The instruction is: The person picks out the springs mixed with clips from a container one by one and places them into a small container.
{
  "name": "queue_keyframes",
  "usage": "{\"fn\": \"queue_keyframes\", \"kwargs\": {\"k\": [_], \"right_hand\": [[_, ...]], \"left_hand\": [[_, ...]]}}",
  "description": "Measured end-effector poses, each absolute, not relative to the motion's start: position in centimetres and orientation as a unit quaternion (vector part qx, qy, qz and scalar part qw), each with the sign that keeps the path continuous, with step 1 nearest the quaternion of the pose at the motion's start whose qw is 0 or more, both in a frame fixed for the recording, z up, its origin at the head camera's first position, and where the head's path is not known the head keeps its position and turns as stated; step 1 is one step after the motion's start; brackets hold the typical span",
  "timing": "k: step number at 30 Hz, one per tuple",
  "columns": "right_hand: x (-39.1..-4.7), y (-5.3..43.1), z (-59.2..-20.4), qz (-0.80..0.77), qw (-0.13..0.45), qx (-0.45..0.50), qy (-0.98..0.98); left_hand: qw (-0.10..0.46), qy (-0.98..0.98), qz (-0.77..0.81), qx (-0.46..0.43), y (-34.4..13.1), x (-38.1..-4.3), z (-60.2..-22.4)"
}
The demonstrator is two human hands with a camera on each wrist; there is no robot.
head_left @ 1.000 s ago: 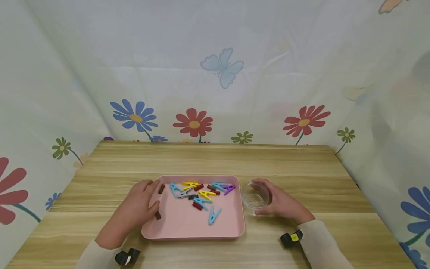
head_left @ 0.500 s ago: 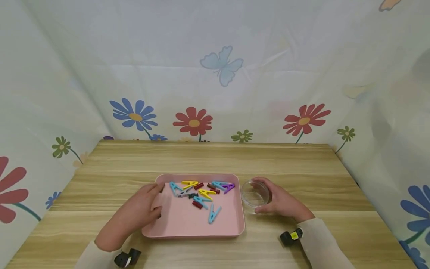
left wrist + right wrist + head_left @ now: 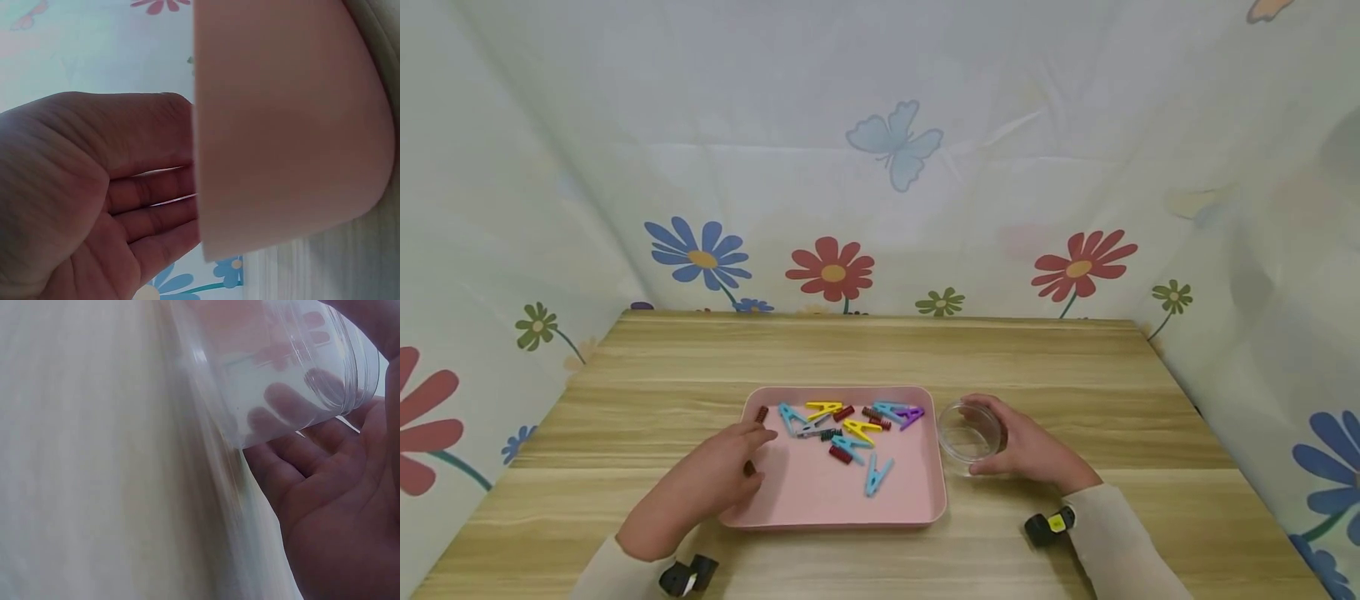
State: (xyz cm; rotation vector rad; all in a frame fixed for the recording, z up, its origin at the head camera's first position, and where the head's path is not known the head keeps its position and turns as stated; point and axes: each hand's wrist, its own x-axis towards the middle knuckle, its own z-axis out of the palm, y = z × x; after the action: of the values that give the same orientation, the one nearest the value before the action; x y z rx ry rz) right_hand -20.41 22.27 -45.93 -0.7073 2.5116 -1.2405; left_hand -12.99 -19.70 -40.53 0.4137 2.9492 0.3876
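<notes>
A pink tray [image 3: 850, 512] holds several small clothespins, among them a light blue clothespin [image 3: 877, 477], a yellow clothespin [image 3: 862, 431] and a purple clothespin [image 3: 912, 417]. Dark coil springs lie among them, such as a red-brown spring [image 3: 840, 454]. My left hand [image 3: 718, 467] reaches over the tray's left side, thumb and index finger spread apart around a brown spring [image 3: 749, 468] that is partly hidden. In the left wrist view the tray wall [image 3: 287, 125] covers the fingertips. My right hand [image 3: 1030, 446] grips a clear plastic jar [image 3: 962, 429] beside the tray's right edge.
Everything rests on a wood-grain table [image 3: 880, 350]. A curtain [image 3: 760, 100] printed with flowers and butterflies surrounds its back and sides. Another brown spring [image 3: 762, 414] lies near the tray's back left corner.
The left hand first moved its fingers toward the spring at the back left, then drew back and lower, uncovering that spring. The right hand and jar have stayed in place.
</notes>
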Motion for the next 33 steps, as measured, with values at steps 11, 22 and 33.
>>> {"fn": "queue_keyframes", "kwargs": {"k": [11, 22, 33], "right_hand": [[-20.2, 22.5, -45.9, -0.444, 0.138, -0.235, 0.853], [-20.2, 22.7, -46.0, -0.446, 0.136, -0.246, 0.85], [-20.2, 22.8, -46.5, -0.438, 0.121, -0.25, 0.855]], "left_hand": [[0.054, 0.977, 0.113, 0.174, -19.9, -13.2, -40.9], [0.085, 0.969, 0.087, 0.216, -20.0, -13.9, -41.2], [0.074, 0.965, 0.053, 0.247, -19.8, -13.9, -42.1]]}}
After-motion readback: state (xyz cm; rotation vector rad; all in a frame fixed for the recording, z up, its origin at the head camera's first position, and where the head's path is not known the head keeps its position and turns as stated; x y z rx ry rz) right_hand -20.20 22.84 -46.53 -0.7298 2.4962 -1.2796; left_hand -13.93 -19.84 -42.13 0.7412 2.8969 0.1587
